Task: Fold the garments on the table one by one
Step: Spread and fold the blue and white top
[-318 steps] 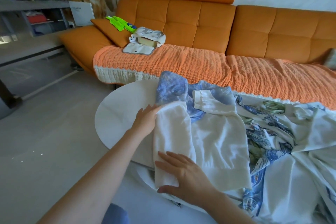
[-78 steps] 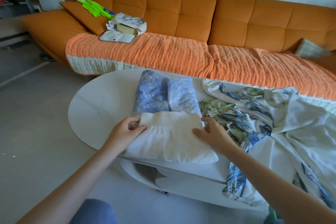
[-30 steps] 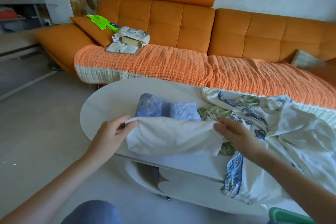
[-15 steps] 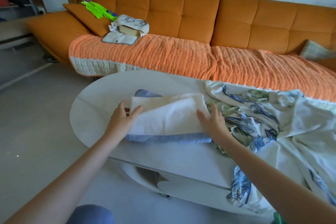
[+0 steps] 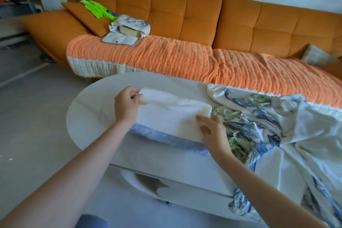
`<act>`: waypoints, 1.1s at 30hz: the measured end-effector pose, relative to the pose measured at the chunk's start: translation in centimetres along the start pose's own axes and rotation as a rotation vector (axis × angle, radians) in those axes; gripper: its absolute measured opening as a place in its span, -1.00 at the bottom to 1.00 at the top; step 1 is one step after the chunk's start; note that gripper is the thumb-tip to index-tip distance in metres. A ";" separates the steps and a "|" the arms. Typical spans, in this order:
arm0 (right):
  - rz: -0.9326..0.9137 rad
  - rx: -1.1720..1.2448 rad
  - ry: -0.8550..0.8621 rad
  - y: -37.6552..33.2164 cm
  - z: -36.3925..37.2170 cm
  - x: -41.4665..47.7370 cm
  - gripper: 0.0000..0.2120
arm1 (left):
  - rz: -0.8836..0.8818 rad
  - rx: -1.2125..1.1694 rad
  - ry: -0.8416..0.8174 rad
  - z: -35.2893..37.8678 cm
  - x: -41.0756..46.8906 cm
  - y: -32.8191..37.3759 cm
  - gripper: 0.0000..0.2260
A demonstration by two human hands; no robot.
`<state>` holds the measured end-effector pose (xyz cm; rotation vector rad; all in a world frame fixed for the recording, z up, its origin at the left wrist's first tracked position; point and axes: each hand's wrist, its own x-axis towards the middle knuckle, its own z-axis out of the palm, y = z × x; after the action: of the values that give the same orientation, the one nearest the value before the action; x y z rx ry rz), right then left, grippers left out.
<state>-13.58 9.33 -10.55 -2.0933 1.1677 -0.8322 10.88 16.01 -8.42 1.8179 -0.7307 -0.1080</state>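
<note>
A folded white garment [image 5: 170,114] lies on top of a folded blue garment [image 5: 166,139], whose near edge shows beneath it, on the white oval table [image 5: 96,98]. My left hand [image 5: 125,106] grips the white garment's far left corner, lifting it a little. My right hand [image 5: 212,131] rests with straight fingers on its near right corner. A loose heap of white cloth with a blue and green print [image 5: 268,129] covers the table's right part and hangs over the front edge.
An orange sofa [image 5: 185,16] with an orange knitted cover [image 5: 166,57] stands right behind the table. A pouch and an open bag [image 5: 129,28] and a green toy [image 5: 98,10] lie on its left seat. Grey floor [image 5: 31,116] lies to the left.
Since half a second ago my left hand has taken hold of the white garment's far left corner and raised it. My right hand has shifted slightly toward the near right corner.
</note>
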 end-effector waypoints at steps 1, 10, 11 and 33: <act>-0.001 -0.060 -0.051 0.6 0.3 -0.2 -0.63 | 0.008 0.069 -0.020 0.4 0.3 -0.4 -0.88; -0.082 -0.300 0.023 -4.8 -0.8 4.2 -0.74 | -0.257 -0.183 -0.161 -1.8 -1.1 -3.2 -0.76; -0.125 -0.315 -0.006 -6.1 0.0 5.2 -0.73 | -0.280 -0.213 -0.182 -2.6 -1.9 -3.4 -0.77; 0.025 -0.190 -0.069 -6.8 14.3 12.3 -0.81 | -0.108 0.087 -0.132 -3.8 -7.8 -4.9 -0.93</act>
<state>5.80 4.29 -11.63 -2.2358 1.2766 -0.6539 8.27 24.13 -13.42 1.9474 -0.7385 -0.2732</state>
